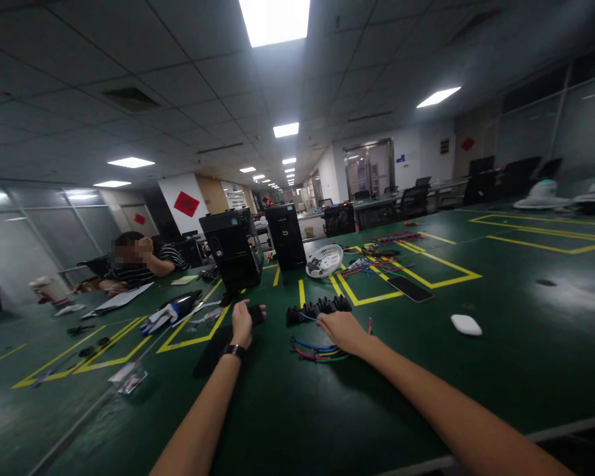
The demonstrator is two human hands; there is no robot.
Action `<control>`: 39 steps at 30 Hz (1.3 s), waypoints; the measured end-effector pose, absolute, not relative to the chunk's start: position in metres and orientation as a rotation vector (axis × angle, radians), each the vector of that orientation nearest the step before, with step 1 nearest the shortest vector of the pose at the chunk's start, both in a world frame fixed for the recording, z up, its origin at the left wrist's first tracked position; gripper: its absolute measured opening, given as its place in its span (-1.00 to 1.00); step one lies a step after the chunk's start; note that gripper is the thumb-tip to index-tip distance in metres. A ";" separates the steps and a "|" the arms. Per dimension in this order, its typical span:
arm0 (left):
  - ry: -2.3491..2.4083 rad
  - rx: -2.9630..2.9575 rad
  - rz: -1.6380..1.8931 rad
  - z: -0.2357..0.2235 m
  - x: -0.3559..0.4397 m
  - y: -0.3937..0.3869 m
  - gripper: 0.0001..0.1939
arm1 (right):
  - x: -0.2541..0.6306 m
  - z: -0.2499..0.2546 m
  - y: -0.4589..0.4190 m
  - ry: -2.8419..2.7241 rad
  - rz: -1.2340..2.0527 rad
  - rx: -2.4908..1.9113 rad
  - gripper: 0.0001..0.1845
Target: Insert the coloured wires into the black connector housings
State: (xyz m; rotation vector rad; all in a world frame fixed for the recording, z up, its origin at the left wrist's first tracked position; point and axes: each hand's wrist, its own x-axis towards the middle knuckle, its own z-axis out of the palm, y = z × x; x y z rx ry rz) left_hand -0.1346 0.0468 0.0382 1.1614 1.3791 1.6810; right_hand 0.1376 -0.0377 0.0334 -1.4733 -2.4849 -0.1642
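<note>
My left hand (242,325) is closed around a small black block-like piece (256,315), whose exact kind I cannot make out. Beneath that hand a flat black pad (213,350) lies on the table. My right hand (344,330) is pinched, with a thin blue wire (307,318) running to its fingertips; the fingers hide part of it. Just behind the fingertips stands a row of black clip-like blocks (320,309). Several loose coloured wires (311,355), blue, red and green, lie curved on the table below my right hand.
Two black computer towers (286,237) stand ahead. Behind my right hand are a white basket (324,261), wire bundles (377,266) and a phone (410,289). A white case (466,324) lies right; a clear bag (127,377) lies left. Another person (139,261) sits at the far left.
</note>
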 end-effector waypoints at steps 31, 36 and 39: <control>1.061 1.411 1.525 0.017 -0.101 0.013 -0.43 | 0.117 0.026 -0.046 -2.519 0.055 -1.270 -0.84; 0.733 1.001 1.481 0.014 -0.105 -0.033 -0.36 | 0.116 0.033 -0.050 -2.364 0.021 -1.309 -0.74; 0.679 0.983 1.470 0.016 -0.098 -0.045 -0.27 | 0.114 0.039 -0.056 -2.235 0.041 -1.223 -0.74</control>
